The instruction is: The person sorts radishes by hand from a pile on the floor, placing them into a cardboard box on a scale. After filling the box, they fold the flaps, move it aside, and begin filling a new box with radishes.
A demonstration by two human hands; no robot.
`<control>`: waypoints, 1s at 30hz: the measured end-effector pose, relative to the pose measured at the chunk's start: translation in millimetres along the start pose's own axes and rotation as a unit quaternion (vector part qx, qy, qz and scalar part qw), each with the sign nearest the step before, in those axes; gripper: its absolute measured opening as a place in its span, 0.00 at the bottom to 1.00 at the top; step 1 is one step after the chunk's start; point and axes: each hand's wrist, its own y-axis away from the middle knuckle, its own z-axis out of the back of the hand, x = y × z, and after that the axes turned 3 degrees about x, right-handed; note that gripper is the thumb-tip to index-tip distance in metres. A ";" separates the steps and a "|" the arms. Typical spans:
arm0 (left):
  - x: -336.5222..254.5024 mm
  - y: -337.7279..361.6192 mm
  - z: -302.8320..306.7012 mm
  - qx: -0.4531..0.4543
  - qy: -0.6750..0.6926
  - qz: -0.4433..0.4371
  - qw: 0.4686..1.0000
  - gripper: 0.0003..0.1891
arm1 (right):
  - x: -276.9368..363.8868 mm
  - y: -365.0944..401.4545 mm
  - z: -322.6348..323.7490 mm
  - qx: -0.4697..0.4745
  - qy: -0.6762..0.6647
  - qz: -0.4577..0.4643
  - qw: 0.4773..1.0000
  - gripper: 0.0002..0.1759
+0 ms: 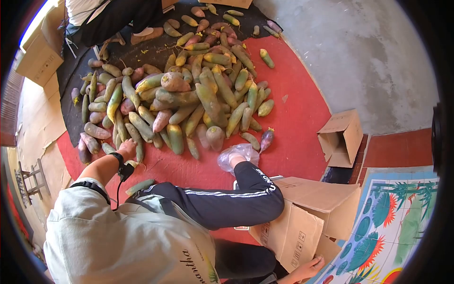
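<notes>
My left hand [126,149] is at the near left edge of a large heap of green and purplish radishes [175,99]. Its fingers are bent together beside a long green radish [136,139]; what lies in them is hidden. Under that wrist shows the pale end of another radish [133,164]. At the lower right, my right hand [309,269] has its fingers closed on the lower edge of an open cardboard box [293,232]. The box lies tilted beside my bent knee, its flaps spread.
The heap rests on a red mat [288,94] and a dark cloth [71,111]. A smaller open box [341,137] stands at right. One foot wears a clear plastic bag [238,155]. Another person [118,21] sits at the far left. A wooden stool [33,182] stands at left.
</notes>
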 end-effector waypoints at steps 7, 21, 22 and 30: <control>-37.0 -32.0 17.8 -0.139 -0.021 -0.006 0.990 0.30 | 8.0 1.8 1.9 0.014 0.000 -0.006 1.000 0.16; -41.3 -53.4 6.8 -0.175 -0.184 -0.070 0.965 0.20 | 7.3 0.6 0.0 0.036 -0.010 -0.049 0.998 0.19; -41.8 -51.6 8.5 -0.165 -0.200 -0.077 0.963 0.21 | 7.9 0.0 -0.2 0.033 -0.008 -0.051 0.998 0.19; -45.5 -47.2 37.7 -0.084 -0.266 -0.170 0.945 0.13 | 7.8 0.5 -2.4 0.024 -0.011 -0.041 0.999 0.17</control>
